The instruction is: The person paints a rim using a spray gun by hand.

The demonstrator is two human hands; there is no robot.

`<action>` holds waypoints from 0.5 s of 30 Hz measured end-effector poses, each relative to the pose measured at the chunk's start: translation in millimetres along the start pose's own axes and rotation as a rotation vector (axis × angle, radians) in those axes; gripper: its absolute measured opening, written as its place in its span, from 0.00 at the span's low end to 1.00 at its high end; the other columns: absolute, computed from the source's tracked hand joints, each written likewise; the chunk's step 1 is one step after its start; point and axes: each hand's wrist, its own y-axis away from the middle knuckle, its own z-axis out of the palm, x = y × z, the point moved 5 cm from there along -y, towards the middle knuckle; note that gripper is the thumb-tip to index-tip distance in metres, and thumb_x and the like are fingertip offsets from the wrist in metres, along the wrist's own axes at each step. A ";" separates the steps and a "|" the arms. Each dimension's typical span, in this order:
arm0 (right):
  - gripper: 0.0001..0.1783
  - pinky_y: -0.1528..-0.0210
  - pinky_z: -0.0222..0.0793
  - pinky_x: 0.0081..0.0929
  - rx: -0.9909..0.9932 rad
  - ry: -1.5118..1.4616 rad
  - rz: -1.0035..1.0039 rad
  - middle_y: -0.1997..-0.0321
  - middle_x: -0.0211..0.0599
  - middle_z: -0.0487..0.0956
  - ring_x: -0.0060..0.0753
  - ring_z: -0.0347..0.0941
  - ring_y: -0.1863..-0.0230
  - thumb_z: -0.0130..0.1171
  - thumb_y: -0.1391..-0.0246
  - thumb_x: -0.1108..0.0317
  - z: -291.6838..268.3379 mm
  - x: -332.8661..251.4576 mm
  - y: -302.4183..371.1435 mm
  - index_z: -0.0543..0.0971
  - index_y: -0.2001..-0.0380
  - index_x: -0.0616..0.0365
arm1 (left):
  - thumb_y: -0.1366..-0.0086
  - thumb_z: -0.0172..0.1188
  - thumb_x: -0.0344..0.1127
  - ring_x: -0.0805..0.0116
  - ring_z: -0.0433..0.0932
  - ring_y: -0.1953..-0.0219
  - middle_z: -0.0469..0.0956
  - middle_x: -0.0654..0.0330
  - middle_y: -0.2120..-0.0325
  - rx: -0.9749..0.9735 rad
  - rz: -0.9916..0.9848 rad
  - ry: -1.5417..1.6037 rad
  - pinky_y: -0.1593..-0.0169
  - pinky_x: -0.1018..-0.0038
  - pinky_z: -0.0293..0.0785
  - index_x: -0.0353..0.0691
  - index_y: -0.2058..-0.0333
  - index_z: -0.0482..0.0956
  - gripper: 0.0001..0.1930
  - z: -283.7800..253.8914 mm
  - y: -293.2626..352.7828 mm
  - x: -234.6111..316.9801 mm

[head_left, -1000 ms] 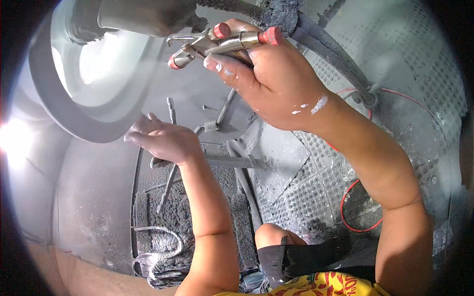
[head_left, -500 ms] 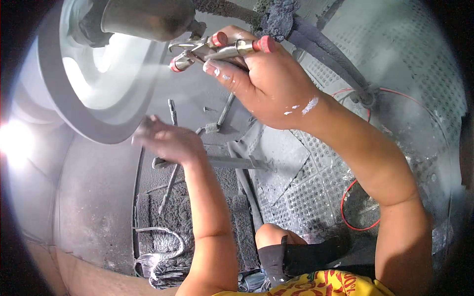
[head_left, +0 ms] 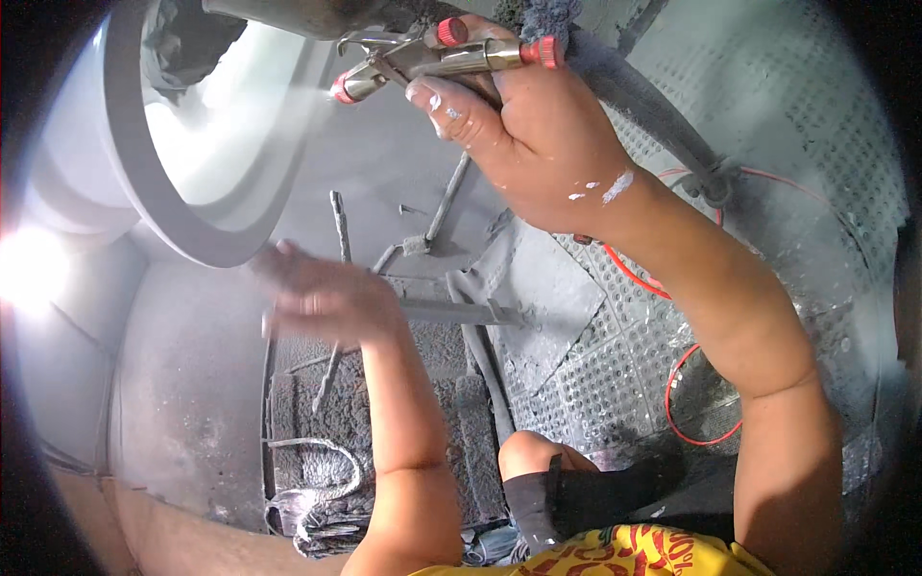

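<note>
My right hand (head_left: pixel 552 134), marked with white paint, is wrapped round a metal spray gun (head_left: pixel 471 60) with red knobs and a red nozzle ring. The gun's metal cup (head_left: pixel 317 13) is cut off by the top edge. Pale mist leaves the nozzle toward a large, hollow, white round piece (head_left: pixel 130 144) with a broad flared rim, at the upper left. Just below that rim is my left hand (head_left: pixel 336 300), its fingers stretched out, apart and blurred by motion. Whether a fingertip touches the rim I cannot tell.
A bright lamp (head_left: pixel 29 278) glares at the far left. Coated metal bars (head_left: pixel 442 311) and a crusted grey block (head_left: pixel 384 422) lie below my left hand. A red hose (head_left: pixel 672 403) curls over the studded floor mat (head_left: pixel 595 384). A grey-crusted stand leg (head_left: pixel 663 120) rises behind my right hand.
The spray gun has moved slightly up and right with my right hand. The white piece has shifted a little right and up in the picture. My left hand's fingers have spread apart.
</note>
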 end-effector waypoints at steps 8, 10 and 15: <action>0.16 0.62 0.69 0.33 -0.029 -0.050 0.060 0.69 0.41 0.76 0.39 0.72 0.69 0.55 0.34 0.60 -3.4 4.8 0.8 0.77 0.57 0.65 | 0.31 0.27 0.69 0.53 0.44 0.25 0.50 0.44 0.29 -0.013 -0.047 0.918 0.25 0.51 0.30 0.28 0.30 0.48 0.48 48.6 19.5 117.8; 0.17 0.55 0.71 0.40 -0.020 -0.074 -0.060 0.59 0.53 0.77 0.53 0.76 0.59 0.52 0.35 0.63 -3.3 13.1 -6.1 0.76 0.56 0.70 | 0.32 0.29 0.68 0.53 0.44 0.25 0.48 0.46 0.28 -0.160 0.252 0.852 0.25 0.51 0.32 0.31 0.30 0.49 0.47 42.1 34.1 153.0; 0.15 0.62 0.69 0.32 -0.084 -0.023 0.076 0.70 0.40 0.76 0.36 0.72 0.69 0.55 0.34 0.61 1.6 7.2 3.0 0.77 0.57 0.65 | 0.30 0.41 0.64 0.61 0.46 0.25 0.50 0.53 0.27 -0.007 0.049 0.748 0.25 0.59 0.39 0.35 0.29 0.49 0.43 5.8 9.3 40.7</action>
